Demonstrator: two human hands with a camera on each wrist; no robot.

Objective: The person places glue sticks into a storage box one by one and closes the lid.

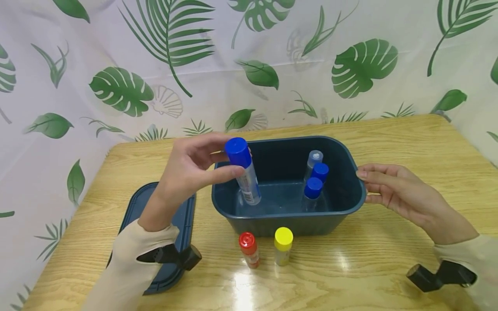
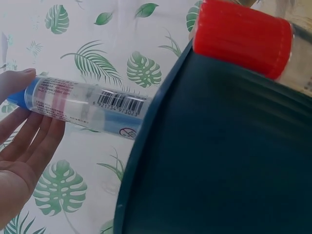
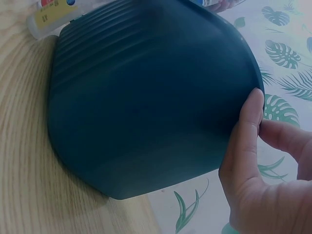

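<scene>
In the head view my left hand [image 1: 186,168] pinches a large clear glue stick with a blue cap [image 1: 248,183] between thumb and fingers. It is slightly tilted, above the left part of a dark teal bin [image 1: 288,223]. The left wrist view shows its barcode label [image 2: 119,102], the lower end hidden behind the bin's rim. My right hand [image 1: 404,194] grips the bin's right rim; thumb and finger pinch that edge in the right wrist view. Inside, at the right, stand two blue-capped glue sticks [image 1: 313,188] and a clear-capped one [image 1: 314,158].
In front of the bin, a red-capped glue stick [image 1: 249,249] and a yellow-capped one [image 1: 283,245] stand on the wooden table [image 1: 350,276]. A dark blue lid [image 1: 186,224] lies to the left, partly under my left forearm. Leaf-patterned cloth [image 1: 218,73] hangs behind.
</scene>
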